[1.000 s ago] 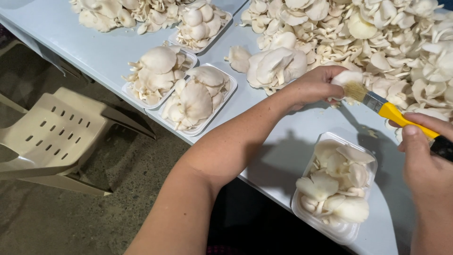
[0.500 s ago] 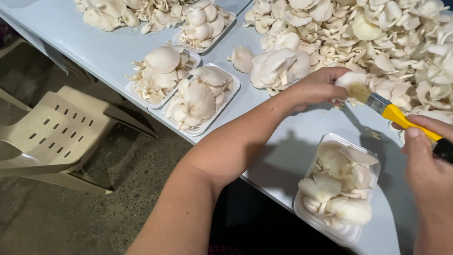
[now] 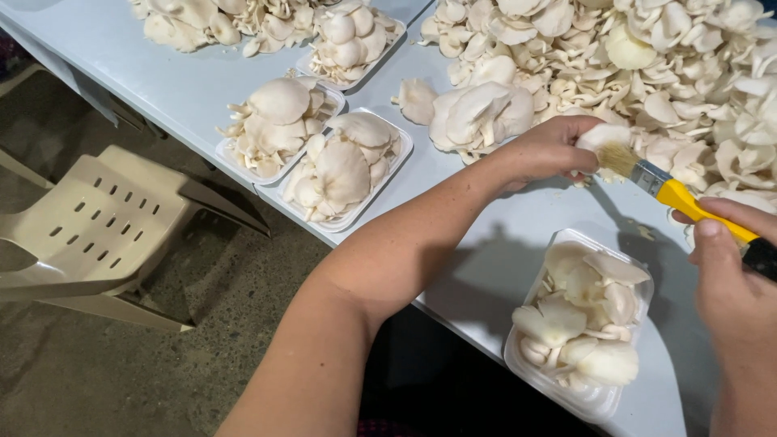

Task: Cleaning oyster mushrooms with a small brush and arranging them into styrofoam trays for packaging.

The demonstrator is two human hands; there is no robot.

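My left hand (image 3: 549, 149) holds a pale oyster mushroom (image 3: 603, 136) above the light table (image 3: 486, 267). My right hand (image 3: 732, 275) grips a paintbrush with a yellow handle (image 3: 684, 201), and its bristles touch the mushroom. Below the hands sits a clear plastic tray (image 3: 584, 324) filled with mushrooms. A big loose heap of mushrooms (image 3: 647, 57) lies just behind my left hand.
Three more filled trays (image 3: 344, 166) stand on the table's left part, with another mushroom pile (image 3: 210, 20) at the far edge. A beige plastic chair (image 3: 97, 226) stands on the concrete floor to the left of the table.
The view shifted slightly. Both hands stay in place, and the brush keeps working against the mushroom in my left hand.
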